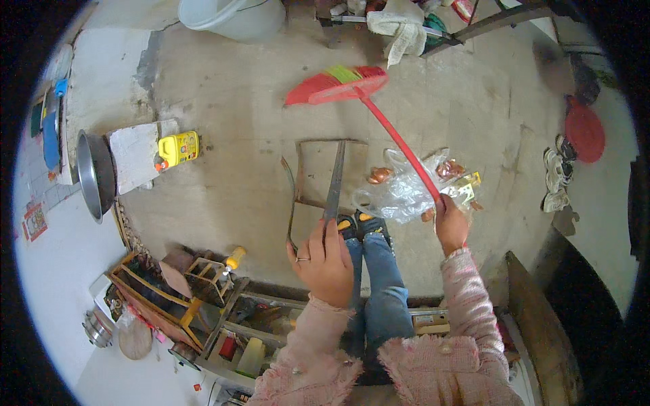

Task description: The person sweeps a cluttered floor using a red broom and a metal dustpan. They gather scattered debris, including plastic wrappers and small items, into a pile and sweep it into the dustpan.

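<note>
My right hand (452, 223) grips the red handle of a broom (401, 142). Its head (348, 86), with red and yellow-green bristles, points away from me and is slightly blurred. In my left hand (325, 269) is a dark, long metal tool (333, 182) with a tapering flat arm. A thinner curved arm (292, 198) also runs out from the fingers; whether the two join, as in tongs, is hidden by the hand. Below the broom handle, clear plastic bags (401, 190) lie on the concrete floor by my feet, with reddish-brown items (380, 175) among them.
To the left, a yellow jug (180, 147) lies near a white slab (134, 157) and a metal basin (96, 175). A white tub (233, 18) stands at the far side. Shoes (554, 175) sit at right. Wooden stools (208, 279) and an open drawer unit (259, 325) are close by my left.
</note>
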{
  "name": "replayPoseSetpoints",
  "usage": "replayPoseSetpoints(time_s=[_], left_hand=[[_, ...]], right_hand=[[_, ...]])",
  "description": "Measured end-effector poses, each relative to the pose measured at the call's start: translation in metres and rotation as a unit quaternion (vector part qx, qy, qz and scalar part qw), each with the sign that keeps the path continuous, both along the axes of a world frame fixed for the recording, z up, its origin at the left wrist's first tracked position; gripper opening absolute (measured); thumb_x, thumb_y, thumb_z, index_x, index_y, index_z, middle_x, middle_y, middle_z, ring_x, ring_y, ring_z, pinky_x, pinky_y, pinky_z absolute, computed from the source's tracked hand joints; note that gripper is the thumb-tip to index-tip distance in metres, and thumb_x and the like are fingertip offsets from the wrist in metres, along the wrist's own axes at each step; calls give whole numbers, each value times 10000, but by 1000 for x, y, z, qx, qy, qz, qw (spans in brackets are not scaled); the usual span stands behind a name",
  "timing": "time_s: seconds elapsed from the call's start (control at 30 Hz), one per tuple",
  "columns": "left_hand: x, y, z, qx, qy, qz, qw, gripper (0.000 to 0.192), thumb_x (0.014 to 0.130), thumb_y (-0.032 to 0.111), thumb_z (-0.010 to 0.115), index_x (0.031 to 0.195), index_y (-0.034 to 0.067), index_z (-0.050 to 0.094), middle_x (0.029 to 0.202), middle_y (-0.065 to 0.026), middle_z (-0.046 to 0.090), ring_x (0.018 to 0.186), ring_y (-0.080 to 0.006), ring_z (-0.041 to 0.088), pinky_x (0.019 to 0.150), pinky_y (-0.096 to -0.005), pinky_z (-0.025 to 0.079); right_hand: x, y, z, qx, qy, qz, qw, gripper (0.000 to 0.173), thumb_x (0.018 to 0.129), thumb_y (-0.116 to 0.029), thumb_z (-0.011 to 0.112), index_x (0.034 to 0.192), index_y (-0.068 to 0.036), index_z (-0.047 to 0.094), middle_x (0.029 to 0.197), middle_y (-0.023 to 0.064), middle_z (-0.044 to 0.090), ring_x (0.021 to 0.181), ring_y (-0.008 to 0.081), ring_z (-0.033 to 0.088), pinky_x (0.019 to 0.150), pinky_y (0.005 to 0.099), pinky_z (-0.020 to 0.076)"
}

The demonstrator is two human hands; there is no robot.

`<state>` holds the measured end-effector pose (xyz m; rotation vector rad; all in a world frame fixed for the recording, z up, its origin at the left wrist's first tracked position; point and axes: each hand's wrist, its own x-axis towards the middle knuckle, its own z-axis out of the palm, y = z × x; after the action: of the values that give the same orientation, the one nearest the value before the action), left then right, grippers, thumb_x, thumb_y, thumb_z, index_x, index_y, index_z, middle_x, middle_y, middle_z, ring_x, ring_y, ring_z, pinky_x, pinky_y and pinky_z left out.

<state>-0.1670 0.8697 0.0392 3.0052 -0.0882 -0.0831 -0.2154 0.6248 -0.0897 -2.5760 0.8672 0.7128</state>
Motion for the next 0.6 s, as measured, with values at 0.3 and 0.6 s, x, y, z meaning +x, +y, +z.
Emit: replayPoseSetpoints(time_s=[0.3, 0.6], left_hand=[[-11, -9, -1, -2, -3, -27, 1000, 281, 819, 206, 614, 1086, 118, 624, 1117, -59, 599, 962, -265, 569, 977, -526, 320], [-17, -6, -2, 7, -12, -19, 1000, 267, 814, 217, 619, 1067, 134, 629, 1115, -54, 591, 952, -258, 576, 944, -537, 351]], right_hand=[[-63, -2, -43, 126, -22, -48, 991, 539, 885, -152, 513, 1385, -149, 311, 1170, 242, 543, 909, 410, 603, 754, 473, 493], [-127, 44, -1, 134, -45, -154, 978, 431, 872, -150, 559, 1280, -65, 446, 1019, 237, 620, 931, 417, 599, 785, 443, 483]])
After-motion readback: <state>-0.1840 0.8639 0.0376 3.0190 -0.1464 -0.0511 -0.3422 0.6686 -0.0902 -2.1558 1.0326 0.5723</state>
